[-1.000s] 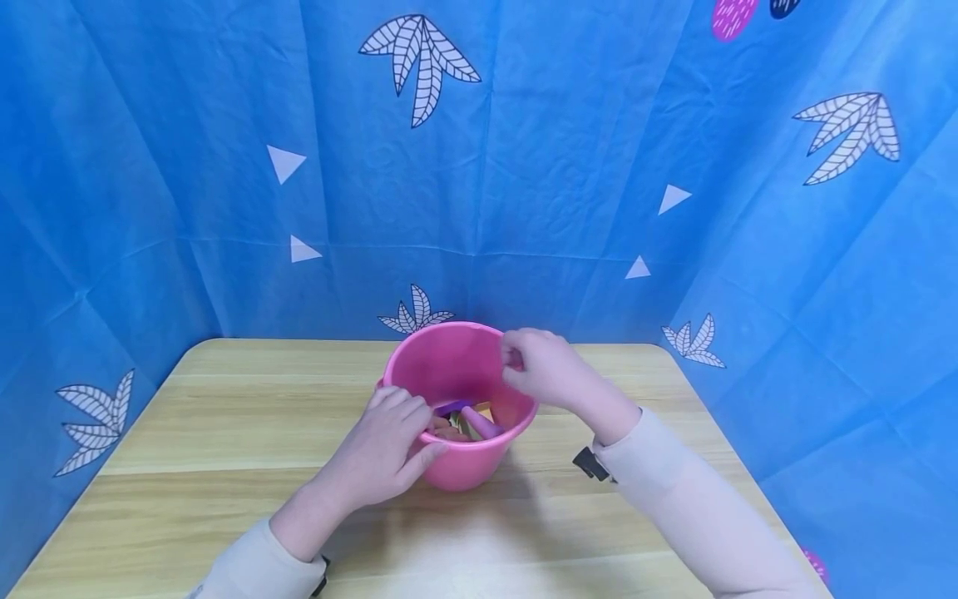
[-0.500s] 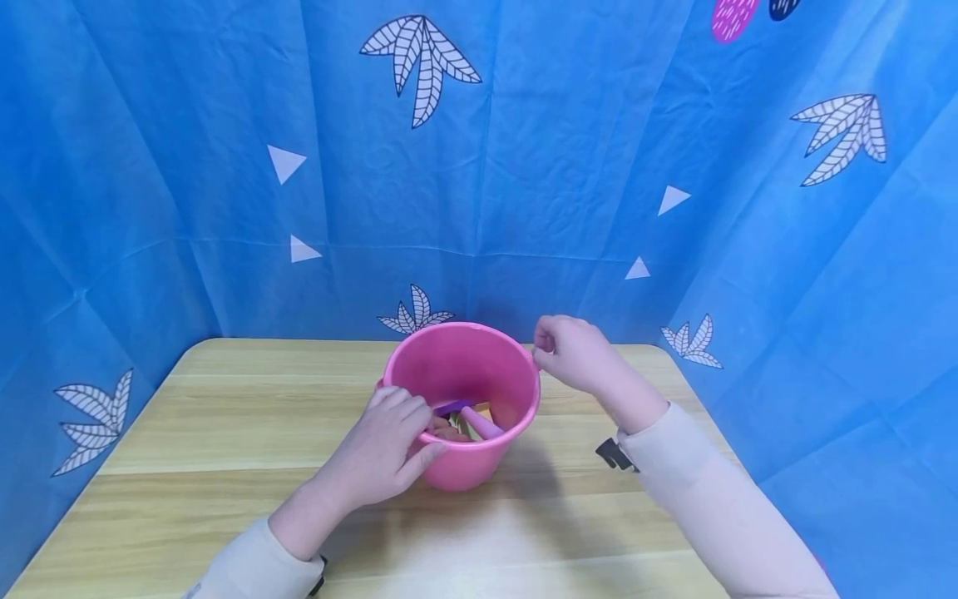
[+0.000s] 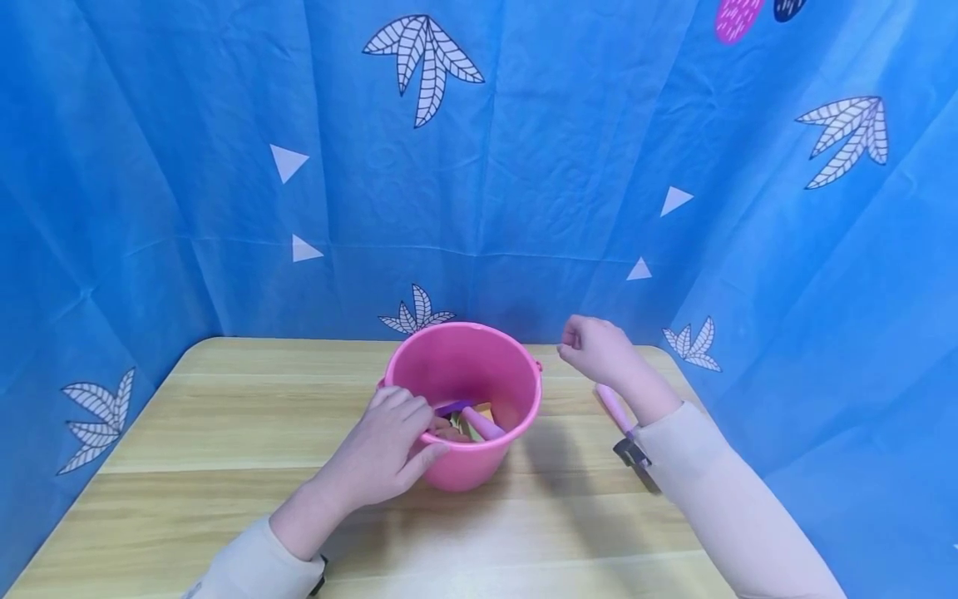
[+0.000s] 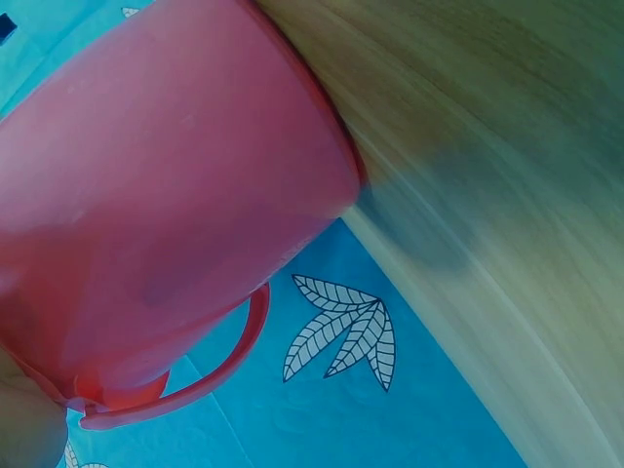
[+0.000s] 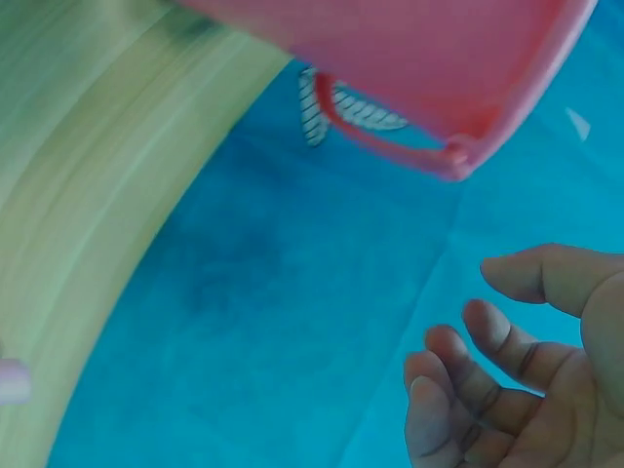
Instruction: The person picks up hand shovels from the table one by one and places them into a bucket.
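A pink bucket (image 3: 462, 472) stands upright on the wooden table. My left hand (image 3: 385, 441) grips its near-left rim, thumb outside and fingers over the edge. Within the bucket lie a pink handle (image 3: 482, 423), a purple piece (image 3: 452, 408) and some brown and yellowish items, partly hidden by the wall and my fingers. To the right of the bucket, my right hand (image 3: 601, 349) hangs in the air, holding nothing, its fingers loosely curled in the right wrist view. Beneath the right wrist lies a tool with a pale pink handle (image 3: 615, 409); the sleeve and wrist camera cover much of it.
The bucket's carrying handle (image 4: 229, 366) hangs on its far side. Behind and along both sides of the wooden table (image 3: 262, 408) runs a blue curtain (image 3: 569, 166) with white leaf prints.
My right hand has moved from the bucket's right rim out to the right. The pink-handled tool on the table has come into sight. The left hand and the bucket stay put.
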{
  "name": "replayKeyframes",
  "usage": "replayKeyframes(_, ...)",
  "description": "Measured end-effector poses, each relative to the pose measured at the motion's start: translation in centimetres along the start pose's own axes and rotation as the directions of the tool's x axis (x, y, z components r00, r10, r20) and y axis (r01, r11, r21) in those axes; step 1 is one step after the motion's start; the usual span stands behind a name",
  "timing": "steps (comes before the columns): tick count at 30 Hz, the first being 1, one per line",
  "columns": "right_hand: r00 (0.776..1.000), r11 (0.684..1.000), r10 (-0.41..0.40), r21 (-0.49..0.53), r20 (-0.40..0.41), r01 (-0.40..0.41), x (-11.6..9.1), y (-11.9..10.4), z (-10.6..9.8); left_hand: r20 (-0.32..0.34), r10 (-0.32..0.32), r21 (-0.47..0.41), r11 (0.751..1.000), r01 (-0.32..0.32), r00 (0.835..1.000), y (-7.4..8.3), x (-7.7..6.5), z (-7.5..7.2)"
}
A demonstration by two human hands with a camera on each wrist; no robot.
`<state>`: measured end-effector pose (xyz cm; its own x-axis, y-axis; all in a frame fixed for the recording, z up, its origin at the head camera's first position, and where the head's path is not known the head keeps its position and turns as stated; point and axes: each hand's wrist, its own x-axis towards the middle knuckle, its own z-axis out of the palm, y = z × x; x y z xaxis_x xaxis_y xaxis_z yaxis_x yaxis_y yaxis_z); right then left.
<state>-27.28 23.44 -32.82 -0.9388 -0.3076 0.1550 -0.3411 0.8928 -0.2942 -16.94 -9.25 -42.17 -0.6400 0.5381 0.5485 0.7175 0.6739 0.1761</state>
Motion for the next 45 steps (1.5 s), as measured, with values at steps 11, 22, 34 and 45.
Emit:
replayKeyframes(11,0.994,0.994,0.108,-0.025,0.012,-0.108,1.5,4.3,1.7,0.010,-0.010,0.006,1.000,0.010,1.000,0.0,0.0,0.0)
replayKeyframes(22,0.972,0.976,0.220,-0.012,0.081,-0.219,1.8,7.4,3.2,0.002,0.002,0.009,1.000,-0.002,1.000,0.0,0.0,0.1)
replayKeyframes(34,0.958,0.964,0.264,-0.009,0.116,-0.265,1.9,9.5,4.7,-0.003,0.002,0.014,1.000,-0.002,1.000,-0.1,-0.1,0.2)
replayKeyframes(45,0.929,0.945,0.322,-0.007,0.180,-0.326,2.0,11.1,6.6,-0.008,0.008,0.013,1.000,-0.008,1.000,-0.1,-0.2,0.3)
